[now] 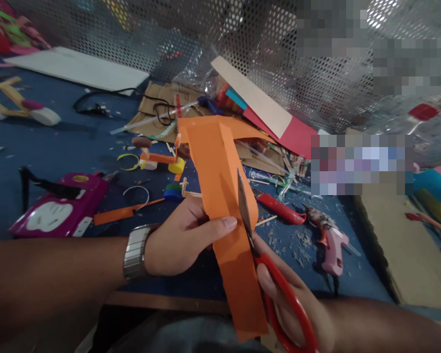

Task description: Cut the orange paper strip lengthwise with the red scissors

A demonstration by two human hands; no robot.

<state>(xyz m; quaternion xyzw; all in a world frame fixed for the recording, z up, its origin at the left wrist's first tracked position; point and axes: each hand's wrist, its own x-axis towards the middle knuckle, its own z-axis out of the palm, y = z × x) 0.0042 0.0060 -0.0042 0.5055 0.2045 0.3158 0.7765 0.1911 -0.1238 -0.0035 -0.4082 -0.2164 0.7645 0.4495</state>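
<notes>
A long strip of orange paper (216,176) runs down the middle of the view, creased lengthwise near its top. My left hand (185,230) pinches it midway, thumb on top and fingers hidden beneath. Red-handled scissors (288,299) are in my right hand (301,299), with fingers through the loops. Their blades (244,206) point away from me along the strip's right edge; an orange flap lies to the right of them. Another orange sheet (242,128) lies behind the strip's far end.
A pink glue gun (332,250) and a red cutter (281,208) lie to the right. Leftward are a purple case (64,201) and a small wheeled model (158,157). Coloured sheets (268,103) lean near a perforated metal panel (228,24). Cardboard (400,245) lies at far right.
</notes>
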